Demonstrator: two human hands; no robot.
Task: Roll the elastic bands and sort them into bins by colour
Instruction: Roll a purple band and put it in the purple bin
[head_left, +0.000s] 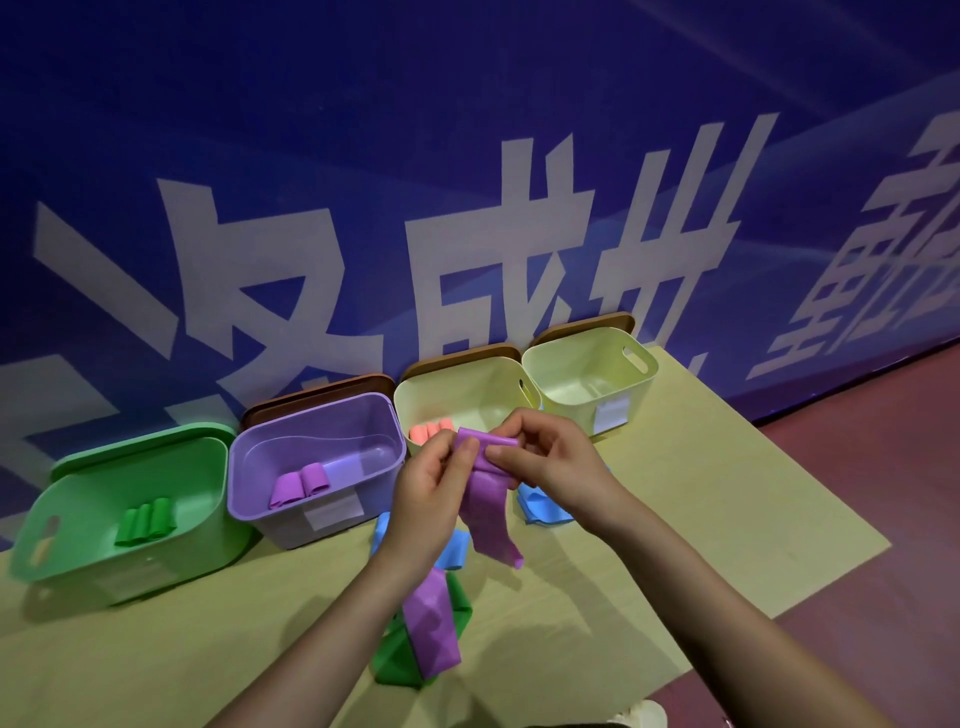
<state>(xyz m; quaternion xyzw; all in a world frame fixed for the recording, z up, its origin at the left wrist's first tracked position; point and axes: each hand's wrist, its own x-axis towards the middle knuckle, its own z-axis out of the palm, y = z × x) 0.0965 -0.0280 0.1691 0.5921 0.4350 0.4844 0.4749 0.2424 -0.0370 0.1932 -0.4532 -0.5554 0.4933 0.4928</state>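
Purple band (485, 499); green bin (202, 499), purple bin (384, 415) (blue wall (467, 104)).

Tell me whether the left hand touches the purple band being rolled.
Touching. The head view shows the left hand pinching the purple band at its rolled top.

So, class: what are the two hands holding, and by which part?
Both the left hand and right hand pinch the purple band at its partly rolled top end; the rest hangs loose.

Four bins stand in a row at the table's (727, 519) back edge, against a wall (467, 156). The left bin (78, 525), second bin (291, 519) and third bin (415, 405) hold rolls; the right bin (639, 384) stands last. Loose bands (431, 629) lie before them, a held band (485, 514) hanging above.
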